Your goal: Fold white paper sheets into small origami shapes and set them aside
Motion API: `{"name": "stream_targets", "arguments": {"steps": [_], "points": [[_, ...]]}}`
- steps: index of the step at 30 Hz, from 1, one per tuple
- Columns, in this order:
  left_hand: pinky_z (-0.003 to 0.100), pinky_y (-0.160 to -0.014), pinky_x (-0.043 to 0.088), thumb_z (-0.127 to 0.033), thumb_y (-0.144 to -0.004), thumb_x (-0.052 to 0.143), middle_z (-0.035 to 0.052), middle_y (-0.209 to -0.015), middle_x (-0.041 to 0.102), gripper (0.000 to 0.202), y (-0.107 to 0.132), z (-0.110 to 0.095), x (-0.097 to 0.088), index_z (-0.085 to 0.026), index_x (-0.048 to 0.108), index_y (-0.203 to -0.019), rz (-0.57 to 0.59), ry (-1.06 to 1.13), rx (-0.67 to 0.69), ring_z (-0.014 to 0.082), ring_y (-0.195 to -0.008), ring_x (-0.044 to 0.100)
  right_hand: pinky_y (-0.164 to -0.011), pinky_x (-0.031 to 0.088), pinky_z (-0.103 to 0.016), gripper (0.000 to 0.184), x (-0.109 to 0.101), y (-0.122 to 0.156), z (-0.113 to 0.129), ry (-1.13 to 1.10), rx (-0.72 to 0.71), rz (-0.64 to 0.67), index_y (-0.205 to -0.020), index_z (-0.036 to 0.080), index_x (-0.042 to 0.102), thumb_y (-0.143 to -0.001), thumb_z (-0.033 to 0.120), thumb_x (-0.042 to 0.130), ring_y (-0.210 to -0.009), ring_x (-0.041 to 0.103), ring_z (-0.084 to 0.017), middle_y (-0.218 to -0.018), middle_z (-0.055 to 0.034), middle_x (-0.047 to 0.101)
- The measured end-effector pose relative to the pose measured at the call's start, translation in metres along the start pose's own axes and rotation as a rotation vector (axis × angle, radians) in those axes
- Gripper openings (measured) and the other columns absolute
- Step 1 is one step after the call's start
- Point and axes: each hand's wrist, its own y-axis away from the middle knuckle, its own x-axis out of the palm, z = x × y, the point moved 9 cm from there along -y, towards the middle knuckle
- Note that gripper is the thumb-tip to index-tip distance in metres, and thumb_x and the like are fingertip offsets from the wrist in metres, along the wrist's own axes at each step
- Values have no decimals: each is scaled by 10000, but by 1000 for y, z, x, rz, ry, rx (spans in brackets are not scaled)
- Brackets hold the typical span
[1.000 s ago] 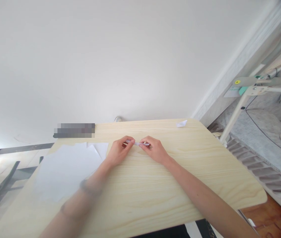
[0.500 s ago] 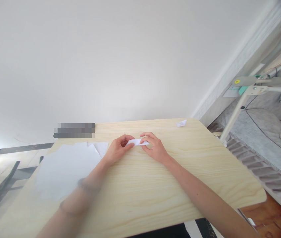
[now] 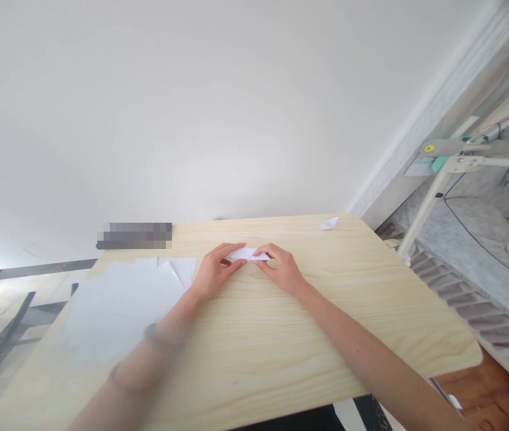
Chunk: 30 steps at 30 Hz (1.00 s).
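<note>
A small folded piece of white paper (image 3: 246,254) is held between both hands, just above the light wooden table (image 3: 281,335). My left hand (image 3: 215,270) pinches its left end with curled fingers. My right hand (image 3: 281,268) pinches its right end in the same way. The two hands nearly touch near the table's far middle. The fingers cover part of the paper.
Several loose white sheets (image 3: 124,305) lie on the table's left side. A tiny folded paper scrap (image 3: 329,224) sits at the far right corner. A blurred dark object (image 3: 135,236) rests at the far edge by the white wall. A white stand (image 3: 434,191) rises to the right.
The folded paper has turned from a thin edge-on strip to show a broader white face. Both hands have shifted slightly away from me, still pinching it.
</note>
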Motion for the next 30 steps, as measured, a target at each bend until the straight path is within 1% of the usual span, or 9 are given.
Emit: {"name": "stream_targets", "arguments": {"steps": [3,8,10,14,17,22,25,27,30], "points": [[276,-722,488,-399,-783,505,59,-1069,575,385,1,-6,-1,-211,561,-1114,3,-71,38,179,-878,563,-679,467,-238,157,-1,1,-5,-35,66,-12,-917,196,558,-779,257,516,-735,588,-116,-886,-26,612],[272,-741,465,-378,-812,471,56,-980,625,283,2,-11,-3,-200,652,-936,-8,-117,88,176,-868,569,-628,489,-228,172,6,3,-12,-120,149,68,-908,191,555,-815,304,465,-661,612,-107,-807,-17,620],[265,-715,467,-365,-816,467,58,-938,635,265,3,-15,-4,-194,653,-897,-23,-134,109,171,-851,570,-612,494,-220,188,7,3,-12,-121,145,87,-892,191,573,-818,319,457,-686,613,-112,-800,-20,622],[212,-557,448,-337,-828,444,56,-892,625,242,4,-22,-3,-188,631,-865,-10,-177,136,156,-809,566,-593,486,-210,195,8,3,-8,-54,95,72,-846,188,605,-803,332,480,-692,589,-111,-821,-30,631],[229,-610,444,-320,-833,443,44,-841,627,229,4,-25,-2,-186,629,-837,-8,-226,164,140,-744,563,-598,470,-215,186,8,2,-4,7,78,38,-830,184,611,-804,321,487,-664,573,-110,-788,-32,632],[241,-665,462,-379,-780,516,34,-866,654,239,0,-7,-11,-191,632,-871,-48,-182,49,146,-724,592,-579,453,-218,183,6,1,-6,33,97,17,-813,184,627,-801,319,504,-600,564,-104,-758,-24,636],[242,-660,473,-391,-770,514,27,-847,668,263,0,5,-9,-195,637,-895,21,-132,-29,144,-683,605,-555,451,-217,186,5,1,-11,20,130,33,-784,190,652,-786,327,527,-557,565,-102,-725,-18,650],[245,-644,476,-388,-774,500,23,-798,671,260,-1,7,-9,-194,644,-869,40,-136,-45,138,-633,598,-538,451,-217,196,3,1,-13,16,155,41,-775,198,668,-776,344,537,-547,578,-112,-660,-10,650],[252,-657,478,-378,-777,490,29,-812,669,252,-2,2,-11,-192,644,-847,2,-156,-17,135,-625,590,-508,455,-214,204,0,1,-18,-16,215,30,-773,209,680,-766,361,544,-511,595,-117,-618,0,652]]}}
